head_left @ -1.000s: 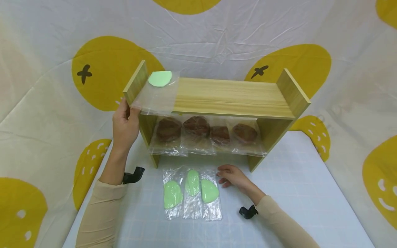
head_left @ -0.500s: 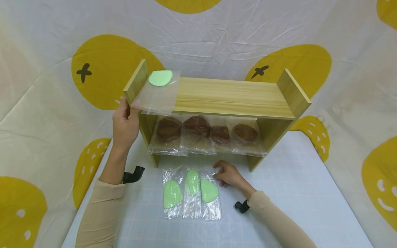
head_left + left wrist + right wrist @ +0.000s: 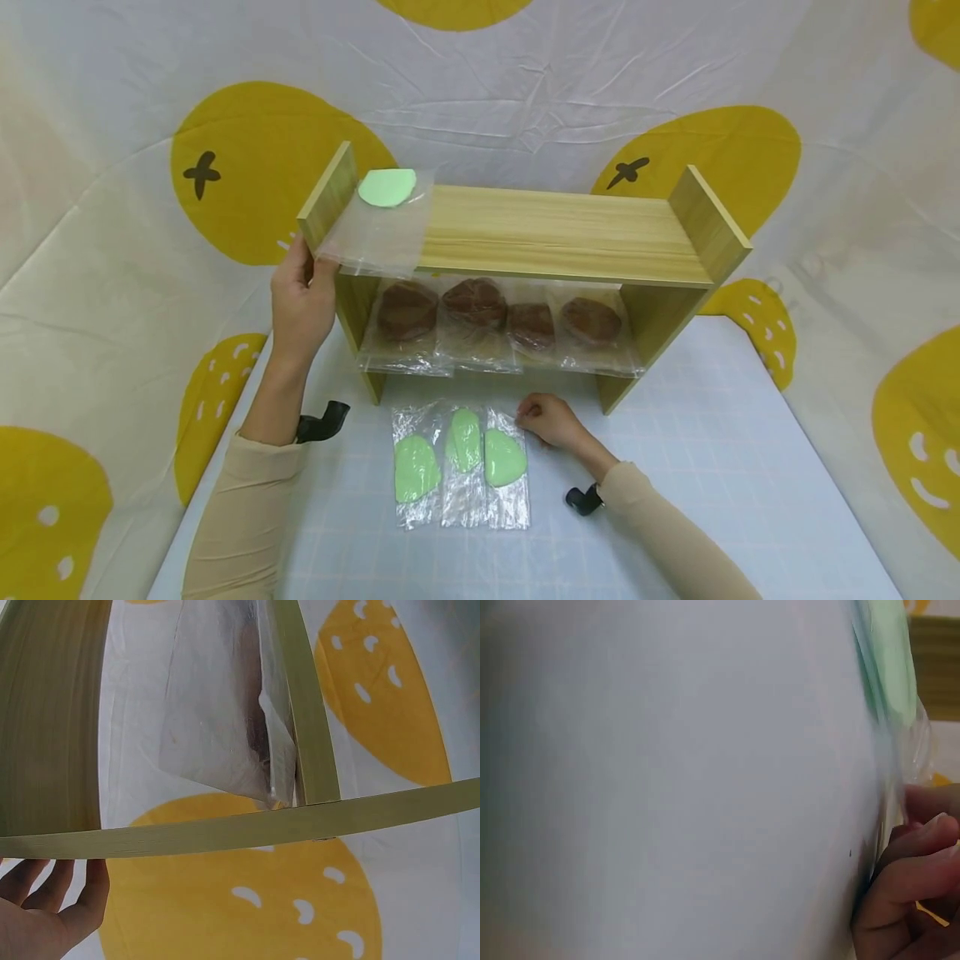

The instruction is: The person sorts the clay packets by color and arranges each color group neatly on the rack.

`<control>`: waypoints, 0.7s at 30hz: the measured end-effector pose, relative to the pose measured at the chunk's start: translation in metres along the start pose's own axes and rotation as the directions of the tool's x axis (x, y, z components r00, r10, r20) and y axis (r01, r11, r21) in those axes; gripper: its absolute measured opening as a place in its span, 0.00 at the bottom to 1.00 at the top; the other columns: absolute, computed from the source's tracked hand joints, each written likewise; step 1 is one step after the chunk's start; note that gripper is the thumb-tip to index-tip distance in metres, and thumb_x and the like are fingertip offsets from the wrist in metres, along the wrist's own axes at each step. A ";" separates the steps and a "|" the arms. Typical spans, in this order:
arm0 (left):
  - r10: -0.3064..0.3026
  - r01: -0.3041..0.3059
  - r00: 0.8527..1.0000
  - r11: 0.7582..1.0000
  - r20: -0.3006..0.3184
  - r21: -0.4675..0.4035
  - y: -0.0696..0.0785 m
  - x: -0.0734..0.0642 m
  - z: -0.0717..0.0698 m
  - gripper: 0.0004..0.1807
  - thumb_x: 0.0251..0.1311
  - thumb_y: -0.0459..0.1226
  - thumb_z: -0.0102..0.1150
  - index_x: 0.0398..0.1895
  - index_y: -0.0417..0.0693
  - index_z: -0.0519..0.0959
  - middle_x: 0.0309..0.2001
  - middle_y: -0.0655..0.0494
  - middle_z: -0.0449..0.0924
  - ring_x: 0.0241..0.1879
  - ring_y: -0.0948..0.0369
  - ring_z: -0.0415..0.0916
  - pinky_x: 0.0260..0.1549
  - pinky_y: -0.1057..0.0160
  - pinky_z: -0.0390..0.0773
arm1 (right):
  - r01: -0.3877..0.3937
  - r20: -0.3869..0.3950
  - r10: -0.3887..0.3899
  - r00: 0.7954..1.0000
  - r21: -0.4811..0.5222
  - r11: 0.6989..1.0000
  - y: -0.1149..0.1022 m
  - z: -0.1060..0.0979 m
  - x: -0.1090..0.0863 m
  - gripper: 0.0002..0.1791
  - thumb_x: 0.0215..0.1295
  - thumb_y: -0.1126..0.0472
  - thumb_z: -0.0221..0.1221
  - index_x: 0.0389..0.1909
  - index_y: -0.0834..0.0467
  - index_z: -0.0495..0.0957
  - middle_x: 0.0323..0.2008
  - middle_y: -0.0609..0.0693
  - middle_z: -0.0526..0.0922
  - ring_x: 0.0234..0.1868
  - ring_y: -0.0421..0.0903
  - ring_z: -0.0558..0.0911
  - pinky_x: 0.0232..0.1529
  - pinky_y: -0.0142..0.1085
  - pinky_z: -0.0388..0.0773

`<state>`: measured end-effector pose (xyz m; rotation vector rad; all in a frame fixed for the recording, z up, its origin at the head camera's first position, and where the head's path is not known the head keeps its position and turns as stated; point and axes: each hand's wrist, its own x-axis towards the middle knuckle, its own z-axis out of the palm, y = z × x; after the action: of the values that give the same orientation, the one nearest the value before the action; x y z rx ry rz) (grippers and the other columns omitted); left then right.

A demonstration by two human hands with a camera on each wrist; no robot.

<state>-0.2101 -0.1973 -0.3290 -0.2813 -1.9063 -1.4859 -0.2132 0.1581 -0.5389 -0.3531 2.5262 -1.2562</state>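
A two-tier wooden shelf (image 3: 555, 237) stands on the table. My left hand (image 3: 303, 292) grips its left side panel (image 3: 225, 834) near the front, fingers along the outer face. Beside it, on the top tier, lies a clear plastic bag (image 3: 378, 237) holding a pale green flat piece (image 3: 387, 188). On the table, my right hand (image 3: 553, 419) pinches the upper right corner of a clear zip bag (image 3: 508, 508) with a green rounded piece (image 3: 505, 458) inside; the right wrist view shows the fingers (image 3: 922, 874) at its film. Two similar bags with green pieces (image 3: 417, 469) lie to its left.
Several clear bags with dark brown pieces (image 3: 408, 312) line the lower tier, their ends hanging over the front edge. A pale checked cloth (image 3: 720, 467) covers the table. Behind it hangs a white curtain (image 3: 510, 100) with yellow shapes.
My right hand has moved left to the rightmost green bag and taken hold of its upper corner; the bag has shifted slightly left. My left hand stays at the shelf.
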 end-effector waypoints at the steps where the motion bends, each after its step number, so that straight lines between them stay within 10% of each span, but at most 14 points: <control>1: 0.000 0.000 1.000 1.000 0.001 0.001 0.000 0.000 0.000 0.20 0.74 0.38 0.53 0.66 0.45 0.75 0.56 0.57 0.79 0.49 0.61 0.75 0.46 0.66 0.74 | 0.009 -0.007 -0.009 1.000 0.007 1.000 0.000 0.000 0.000 0.06 0.63 0.63 0.65 0.37 0.61 0.80 0.25 0.48 0.79 0.14 0.41 0.71 0.16 0.35 0.70; 8: -0.004 0.004 1.000 1.000 0.002 0.001 0.000 0.001 0.001 0.19 0.74 0.39 0.53 0.65 0.45 0.76 0.54 0.56 0.80 0.47 0.60 0.75 0.45 0.66 0.74 | -0.014 0.027 0.007 1.000 0.233 0.972 -0.007 -0.002 -0.007 0.11 0.69 0.63 0.60 0.45 0.67 0.77 0.31 0.56 0.80 0.27 0.47 0.78 0.28 0.43 0.80; 21: -0.004 0.004 1.000 1.000 0.003 0.007 -0.001 0.000 0.000 0.19 0.75 0.39 0.52 0.65 0.46 0.75 0.55 0.52 0.80 0.48 0.60 0.76 0.45 0.66 0.74 | -0.229 0.215 0.122 0.969 0.593 0.772 0.001 0.003 -0.015 0.30 0.73 0.59 0.55 0.67 0.69 0.55 0.46 0.62 0.77 0.36 0.51 0.84 0.35 0.41 0.83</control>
<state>-0.2105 -0.1981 -0.3297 -0.2766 -1.9159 -1.4820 -0.1988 0.1619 -0.5390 -0.0555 1.8149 -1.7874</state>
